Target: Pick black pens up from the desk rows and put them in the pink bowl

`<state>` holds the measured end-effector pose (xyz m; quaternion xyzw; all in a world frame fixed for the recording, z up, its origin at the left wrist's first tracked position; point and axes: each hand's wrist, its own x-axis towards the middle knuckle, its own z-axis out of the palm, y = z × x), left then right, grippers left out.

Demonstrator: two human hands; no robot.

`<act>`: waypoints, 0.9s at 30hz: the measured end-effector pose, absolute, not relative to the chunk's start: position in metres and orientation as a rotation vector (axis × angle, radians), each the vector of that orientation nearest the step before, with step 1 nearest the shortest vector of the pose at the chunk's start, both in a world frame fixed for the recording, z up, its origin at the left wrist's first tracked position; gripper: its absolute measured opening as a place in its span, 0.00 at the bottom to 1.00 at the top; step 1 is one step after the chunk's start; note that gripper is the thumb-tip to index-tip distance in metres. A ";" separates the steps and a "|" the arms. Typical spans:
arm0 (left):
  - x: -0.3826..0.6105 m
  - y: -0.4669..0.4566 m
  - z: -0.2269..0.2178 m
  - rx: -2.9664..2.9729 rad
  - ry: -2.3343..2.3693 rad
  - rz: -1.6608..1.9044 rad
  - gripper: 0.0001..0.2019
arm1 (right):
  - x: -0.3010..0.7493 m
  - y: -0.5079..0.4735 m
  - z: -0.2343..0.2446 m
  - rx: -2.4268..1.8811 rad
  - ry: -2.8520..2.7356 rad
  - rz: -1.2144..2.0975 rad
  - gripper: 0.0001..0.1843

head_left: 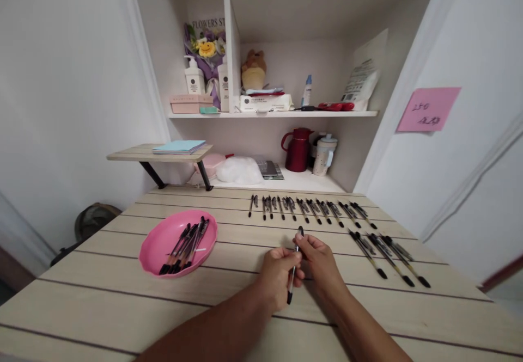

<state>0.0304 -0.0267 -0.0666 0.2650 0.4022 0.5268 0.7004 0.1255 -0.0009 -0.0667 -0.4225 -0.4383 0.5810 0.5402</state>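
Over the middle of the table, both my hands are closed on one black-and-clear pen [291, 283]. My left hand [274, 276] wraps round its barrel, with the black end sticking out below. At the upper end, my right hand [321, 258] pinches the black cap [301, 231], which looks seated on the pen. To the left, a pink scalloped bowl [149, 242] holds several capped pens [188, 245]. Beyond my hands runs a row of pens with caps lying beside them [308, 211]. More uncapped pens [388, 258] lie to the right, their caps alongside.
The slatted wooden table [229, 318] backs onto white shelves [273, 115]. A small raised stand [122, 155] with blue paper [180, 146] is at the back left. A red jug [299, 152] and a pale tumbler [325, 156] stand behind the table. A backpack [96, 219] is at the left.
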 end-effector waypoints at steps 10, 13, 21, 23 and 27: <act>0.014 -0.023 -0.059 0.463 0.421 0.838 0.08 | 0.123 -0.004 -0.057 -0.697 -0.805 1.557 0.17; 0.014 -0.026 -0.059 0.522 0.427 0.839 0.11 | 0.126 -0.002 -0.054 -0.681 -0.813 1.485 0.16; 0.019 -0.031 -0.067 0.642 0.521 0.817 0.15 | 0.152 0.024 -0.058 -0.801 -0.766 1.162 0.19; 0.020 -0.031 -0.068 0.634 0.535 0.849 0.15 | 0.167 0.035 -0.057 -1.040 -0.922 1.011 0.21; 0.019 -0.029 -0.067 0.634 0.558 0.881 0.16 | 0.215 0.057 -0.047 -1.416 -1.182 0.805 0.18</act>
